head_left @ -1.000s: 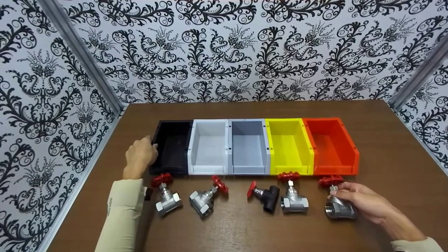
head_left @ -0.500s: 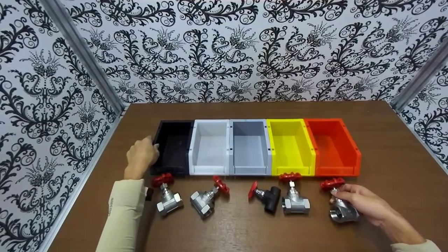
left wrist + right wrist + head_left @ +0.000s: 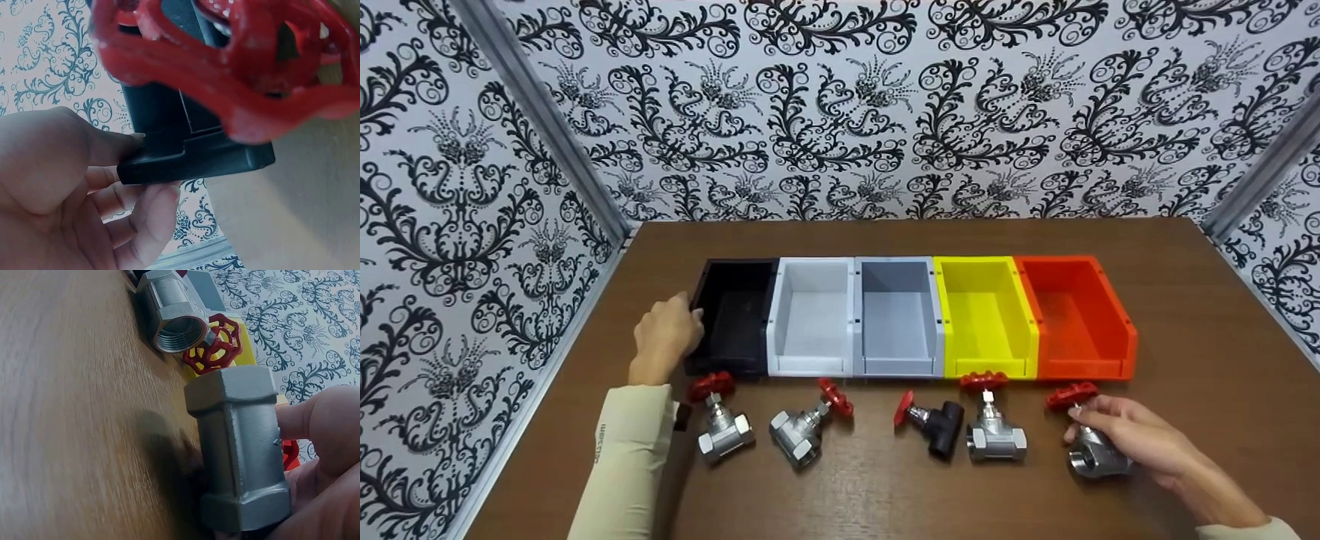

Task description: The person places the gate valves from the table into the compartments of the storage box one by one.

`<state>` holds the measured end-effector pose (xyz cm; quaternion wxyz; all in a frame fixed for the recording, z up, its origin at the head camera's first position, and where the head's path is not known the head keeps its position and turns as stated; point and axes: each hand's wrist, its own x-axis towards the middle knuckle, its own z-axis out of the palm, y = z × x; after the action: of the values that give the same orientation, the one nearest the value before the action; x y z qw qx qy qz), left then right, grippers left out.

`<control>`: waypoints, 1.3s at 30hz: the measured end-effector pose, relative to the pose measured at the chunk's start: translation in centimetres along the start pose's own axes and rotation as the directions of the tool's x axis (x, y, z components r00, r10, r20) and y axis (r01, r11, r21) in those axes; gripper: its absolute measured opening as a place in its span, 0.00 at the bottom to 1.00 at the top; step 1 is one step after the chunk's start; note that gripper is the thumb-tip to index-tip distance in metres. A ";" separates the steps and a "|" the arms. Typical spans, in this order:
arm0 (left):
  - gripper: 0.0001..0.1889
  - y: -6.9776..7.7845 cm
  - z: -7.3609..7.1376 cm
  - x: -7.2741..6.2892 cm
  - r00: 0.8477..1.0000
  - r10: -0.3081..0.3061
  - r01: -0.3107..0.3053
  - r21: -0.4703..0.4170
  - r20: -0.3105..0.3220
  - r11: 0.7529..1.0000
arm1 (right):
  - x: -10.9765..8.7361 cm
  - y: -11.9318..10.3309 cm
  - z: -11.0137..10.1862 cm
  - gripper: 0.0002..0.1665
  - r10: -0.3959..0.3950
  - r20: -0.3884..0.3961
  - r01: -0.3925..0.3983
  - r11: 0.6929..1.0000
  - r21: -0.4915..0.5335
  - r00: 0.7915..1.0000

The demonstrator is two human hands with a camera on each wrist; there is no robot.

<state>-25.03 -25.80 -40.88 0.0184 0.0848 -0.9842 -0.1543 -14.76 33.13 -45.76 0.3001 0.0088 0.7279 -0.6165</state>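
My left hand (image 3: 666, 330) pinches the left wall of the black bin (image 3: 197, 160), thumb on the inner side and fingers outside. My right hand (image 3: 1144, 435) holds a steel valve (image 3: 242, 450) by its neck, just below its red handwheel (image 3: 1071, 395). That valve is tilted in front of the red bin (image 3: 1084, 369), and its shadow falls on the table in the right wrist view. Left of it stands another steel valve (image 3: 996, 439) with a red handwheel. Close to my left forearm lies a steel valve (image 3: 725, 435), its handwheel near the black bin's front.
White (image 3: 812, 366), grey (image 3: 898, 366) and yellow (image 3: 990, 367) bins stand in a row between the black and red ones. Before them lie a slanted steel valve (image 3: 799, 435) and a black tee valve (image 3: 941, 429) with a red handle. Patterned walls (image 3: 840, 112) border the brown table (image 3: 855, 502).
The valve in my right hand has tilted, its open end swinging down and toward me. My left hand stays on the black bin. The head view has shifted slightly.
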 end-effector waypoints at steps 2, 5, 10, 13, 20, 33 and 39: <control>0.20 0.0 0.0 0.0 1.000 -0.002 0.002 0.000 -0.001 1.000 | 0.0 -0.2 0.1 0.15 -0.009 -0.011 0.009 1.000 -0.012 1.000; 0.20 0.0 0.0 0.0 1.000 -0.007 0.007 0.000 -0.002 1.000 | -0.1 -0.5 0.2 0.15 -0.023 -0.032 0.022 0.999 -0.028 0.999; 0.20 0.0 0.1 0.1 1.000 -0.012 0.012 0.000 -0.004 1.000 | -0.4 -0.7 0.0 0.13 -0.043 -0.043 0.042 0.999 -0.018 0.998; 0.20 0.0 0.2 0.1 1.000 -0.013 0.013 0.003 -0.004 1.000 | -0.5 -1.0 -0.1 0.11 -0.056 -0.034 0.056 0.998 -0.011 0.998; 0.21 0.0 0.3 0.0 1.000 -0.008 0.008 0.007 -0.015 1.000 | -0.7 -2.0 -0.5 0.11 -0.078 -0.042 0.076 0.996 -0.042 0.996; 0.20 -0.2 0.2 -0.1 1.000 -0.002 0.002 0.014 -0.026 1.000 | -0.9 -4.1 -1.7 0.09 -0.059 -0.027 0.058 0.998 -0.024 0.998; 0.20 -0.4 0.3 0.1 1.000 0.000 0.000 0.018 -0.019 1.000 | -0.7 -4.9 -2.1 0.10 -0.065 -0.029 0.065 0.998 -0.022 0.997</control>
<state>-25.11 -26.07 -41.29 0.0270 0.0863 -0.9853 -0.1448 -16.97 34.08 -40.94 0.2693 -0.0088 0.7384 -0.6182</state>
